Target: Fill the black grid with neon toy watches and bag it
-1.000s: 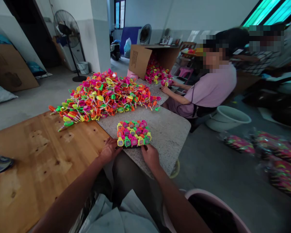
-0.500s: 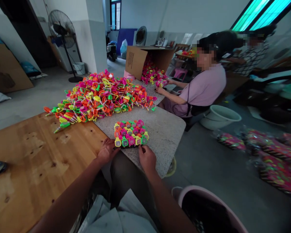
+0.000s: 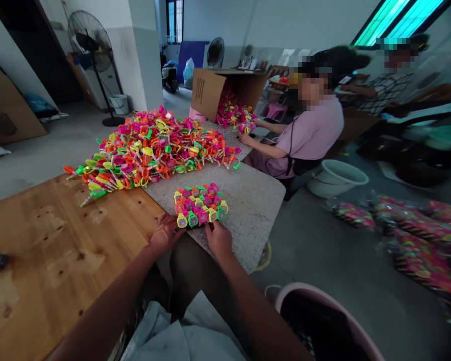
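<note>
A dark tray of toy watches (image 3: pixel 202 204) lies at the near edge of the grey speckled tabletop (image 3: pixel 248 200). Its watches stand in rows of yellow, green, pink and orange, dials up. My left hand (image 3: pixel 166 233) grips the tray's near left corner, fingers bent against it. The near edge, right of its middle, is pinched by my right hand (image 3: pixel 218 238); the fingertips are partly hidden. Beyond the tray rises a big heap of loose toy watches (image 3: pixel 154 145) in the same colours.
A wooden board (image 3: pixel 60 250) extends to my left. Across the table a co-worker (image 3: pixel 311 125) handles watches beside a tipped cardboard box (image 3: pixel 208 95). On the right floor are a white bucket (image 3: pixel 338 180) and bagged watch packs (image 3: pixel 428 255). A pink tub (image 3: pixel 323 296) stands close by my right.
My right hand has slid left along the tray's near edge, and the tray has turned slightly. My left hand stays at its corner. The whole view has shifted a little.
</note>
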Available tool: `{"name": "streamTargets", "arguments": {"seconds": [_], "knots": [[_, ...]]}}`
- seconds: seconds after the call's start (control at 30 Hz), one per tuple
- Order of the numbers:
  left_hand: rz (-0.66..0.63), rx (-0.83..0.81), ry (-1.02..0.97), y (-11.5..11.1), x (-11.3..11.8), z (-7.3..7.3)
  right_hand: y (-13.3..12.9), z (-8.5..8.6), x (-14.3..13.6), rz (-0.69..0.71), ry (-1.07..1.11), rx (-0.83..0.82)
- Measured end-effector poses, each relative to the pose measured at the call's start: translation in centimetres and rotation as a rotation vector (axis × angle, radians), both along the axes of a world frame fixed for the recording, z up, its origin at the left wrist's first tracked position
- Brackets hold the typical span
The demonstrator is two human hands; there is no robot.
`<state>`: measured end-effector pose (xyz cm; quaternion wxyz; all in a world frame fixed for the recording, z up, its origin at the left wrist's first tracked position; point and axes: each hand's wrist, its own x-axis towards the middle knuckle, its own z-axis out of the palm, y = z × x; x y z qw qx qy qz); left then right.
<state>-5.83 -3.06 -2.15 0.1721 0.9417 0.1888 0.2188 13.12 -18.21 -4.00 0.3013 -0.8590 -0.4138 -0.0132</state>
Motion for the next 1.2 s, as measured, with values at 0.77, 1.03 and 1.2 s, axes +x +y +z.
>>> {"name": "streamTargets", "arguments": {"seconds": [0.77, 1.03, 1.2], "knots": [[-0.021, 0.034, -0.063, 0.2, 0.1, -0.4, 1.0, 0.8, -0.3, -0.029, 0.029, -0.017], [0.019, 0.003, -0.201, -0.3, -0.4, -0.6, 0.7, 1.8, -0.7, -0.015, 0.059, -0.079], [0.283, 0.045, -0.466, -3.2, -0.6, 2.6, -1.4, 1.2, 0.5, -0.017, 0.172, 0.104]]}}
